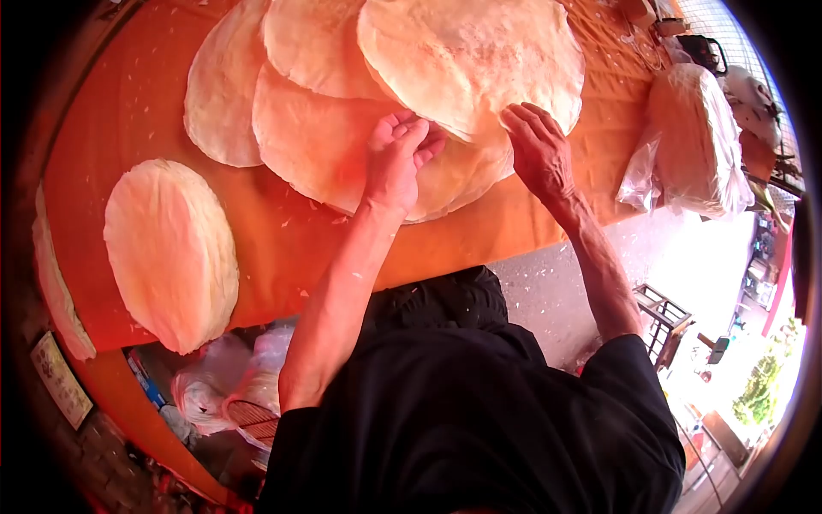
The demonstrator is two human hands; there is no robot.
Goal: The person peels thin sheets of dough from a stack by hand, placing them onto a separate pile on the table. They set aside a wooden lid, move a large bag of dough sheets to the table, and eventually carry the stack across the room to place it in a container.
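Orange cloth covered the desk [282,240], where overlapping round rice crackers [342,146] lay at upper centre. The left hand [396,163] had its fingers curled on the lower cracker; the right hand [539,150] pressed spread fingers on the top cracker [471,60]. Sorting seemed underway; lifting 1 disc next would call for care against cracking.

Left hand [396,163] and right hand [539,150] resting on overlapping round flatbreads [342,137] spread across an orange surface [282,240], fingers flat near the topmost flatbread [471,56]. At nine o'clock, a stack of flatbreads [171,253]; at two o'clock, a bagged stack [693,141].
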